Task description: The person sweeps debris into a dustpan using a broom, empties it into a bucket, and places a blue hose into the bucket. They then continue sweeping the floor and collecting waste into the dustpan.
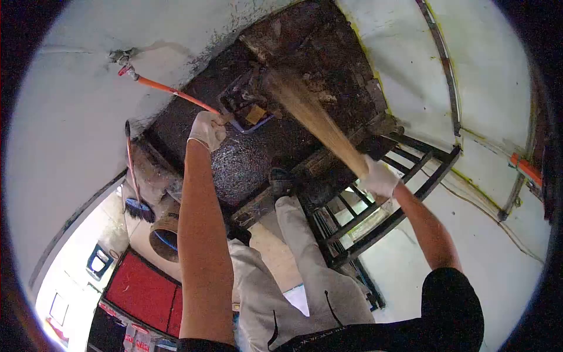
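Note:
My left hand (208, 130), in a white glove, is closed at the lower end of an orange hose (176, 92) that runs down from a wall tap (127, 71). Just beyond that hand sits a blue crate (251, 125) with dark items and a yellowish block (255, 114) in it. In my right hand (380, 178), also gloved in white, is a long wooden stick (319, 124). Motion smears the stick, and its far end fades out over the dark, dirty floor beside the crate.
A black metal ladder-like frame (404, 205) stands by my right arm. At left are a broom (138, 208), a round brown container (166, 236) and a red panel (142, 289). Wet dark floor (237, 170) lies ahead of my shoe (281, 180), between pale walls.

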`<state>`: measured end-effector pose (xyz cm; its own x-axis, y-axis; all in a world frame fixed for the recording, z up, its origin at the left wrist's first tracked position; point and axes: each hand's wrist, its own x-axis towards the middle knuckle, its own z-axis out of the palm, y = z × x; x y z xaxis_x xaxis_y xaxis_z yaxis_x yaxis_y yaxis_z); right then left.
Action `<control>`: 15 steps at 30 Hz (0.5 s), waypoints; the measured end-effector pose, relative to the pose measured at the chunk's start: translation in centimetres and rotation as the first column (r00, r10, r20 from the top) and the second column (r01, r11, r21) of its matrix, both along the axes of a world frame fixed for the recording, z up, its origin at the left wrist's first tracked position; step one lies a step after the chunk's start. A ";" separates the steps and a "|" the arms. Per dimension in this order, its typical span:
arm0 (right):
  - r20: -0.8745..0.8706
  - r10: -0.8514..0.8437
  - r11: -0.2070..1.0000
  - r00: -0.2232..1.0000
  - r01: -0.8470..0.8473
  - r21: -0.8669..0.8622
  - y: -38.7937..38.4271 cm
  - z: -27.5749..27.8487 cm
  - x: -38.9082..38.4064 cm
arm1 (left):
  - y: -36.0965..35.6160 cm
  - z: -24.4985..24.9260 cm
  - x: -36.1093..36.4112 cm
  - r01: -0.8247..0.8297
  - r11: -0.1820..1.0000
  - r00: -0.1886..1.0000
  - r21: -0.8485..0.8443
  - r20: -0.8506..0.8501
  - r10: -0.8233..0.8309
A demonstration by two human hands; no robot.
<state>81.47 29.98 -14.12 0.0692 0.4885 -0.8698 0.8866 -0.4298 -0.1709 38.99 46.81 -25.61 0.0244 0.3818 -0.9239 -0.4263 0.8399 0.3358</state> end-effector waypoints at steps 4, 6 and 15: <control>-0.152 -0.084 0.996 0.985 0.084 -0.010 -3.2 4.0 -2.5 | 0.2 -1.0 -1.4 0.083 0.995 0.993 -0.051 0.088 -0.079; -0.153 -0.056 0.993 0.987 0.070 0.092 -4.7 4.5 -2.2 | 0.0 -1.4 -1.7 0.031 0.998 0.975 -0.061 0.220 -0.017; 0.064 -0.225 0.908 0.972 0.185 0.375 8.7 -1.5 3.7 | -0.8 -3.5 -2.8 0.074 0.995 0.980 -0.066 0.190 -0.060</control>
<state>85.12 38.68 -15.64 0.2816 0.7351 -0.6167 0.8068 -0.5293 -0.2624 36.15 46.04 -29.12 0.2229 0.3057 -0.9257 -0.4180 0.8878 0.1925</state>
